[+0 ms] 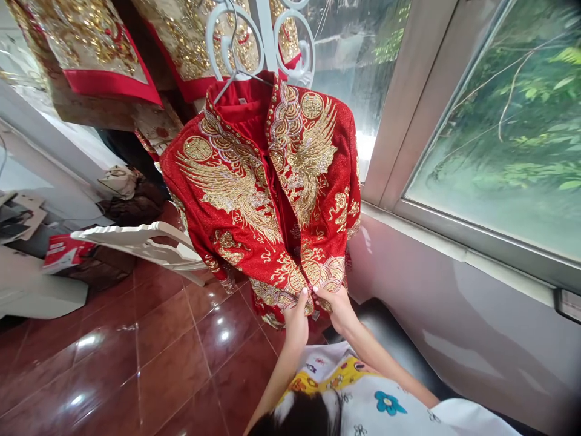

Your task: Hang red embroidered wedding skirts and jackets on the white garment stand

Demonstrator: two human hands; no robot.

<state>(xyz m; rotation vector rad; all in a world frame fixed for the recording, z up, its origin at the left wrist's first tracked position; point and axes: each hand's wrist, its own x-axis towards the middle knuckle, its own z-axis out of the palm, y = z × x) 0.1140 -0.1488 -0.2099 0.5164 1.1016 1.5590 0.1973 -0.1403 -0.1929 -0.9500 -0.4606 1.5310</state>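
Note:
A red jacket (218, 212) with gold embroidery hangs in front of me on a wire hanger (236, 71). Its front is parted at the chest, and the two edges come together near the hem. My left hand (297, 315) pinches the lower front edge on the left side, thumb on top. Close beside it, my right hand (334, 303) grips the matching edge on the right. The fingers under the cloth are hidden, and I cannot make out whether a fastener lies between the hands.
Behind the jacket stands a white scrolled metal rack (267, 36). Gold-sequined garments (100, 48) with red hems hang at upper left. A white chair (136, 236) stands on the tiled floor (181, 363) to the left. Windows (499, 121) line the right wall, above a dark seat (399, 345).

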